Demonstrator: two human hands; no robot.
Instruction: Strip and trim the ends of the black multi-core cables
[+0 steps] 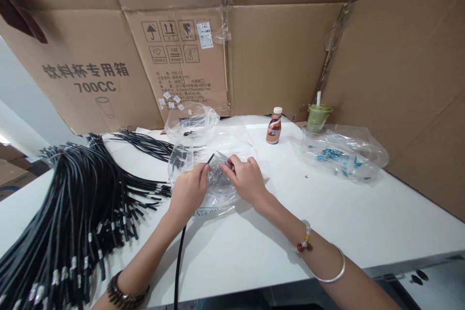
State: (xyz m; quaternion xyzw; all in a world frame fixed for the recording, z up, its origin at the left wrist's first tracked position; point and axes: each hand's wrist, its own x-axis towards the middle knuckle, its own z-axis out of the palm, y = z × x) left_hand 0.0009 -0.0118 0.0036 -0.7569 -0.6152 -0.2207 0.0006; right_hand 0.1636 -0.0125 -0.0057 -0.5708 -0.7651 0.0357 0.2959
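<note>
A black cable [180, 256] is pinched between the thumb and fingers of my left hand [189, 191]. Its thin pale end points up past the fingertips, and the rest hangs down over the table's front edge. My right hand [249, 177] is closed round a small red-handled tool [230, 163] with a pointed metal end, close beside the cable tip. The fingers partly hide this tool, so I cannot tell its exact kind. Directly beneath both hands lies a clear plastic bag [221, 210] holding a heap of tiny silvery metal pieces [216, 175].
A large bundle of black cables [69, 203] covers the table's left side, with more cables [145, 144] behind. Farther back stand a brown bottle [273, 128] and a green cup [318, 118]. A bag with blue pieces [363, 155] lies right. Cardboard [276, 53] walls the back.
</note>
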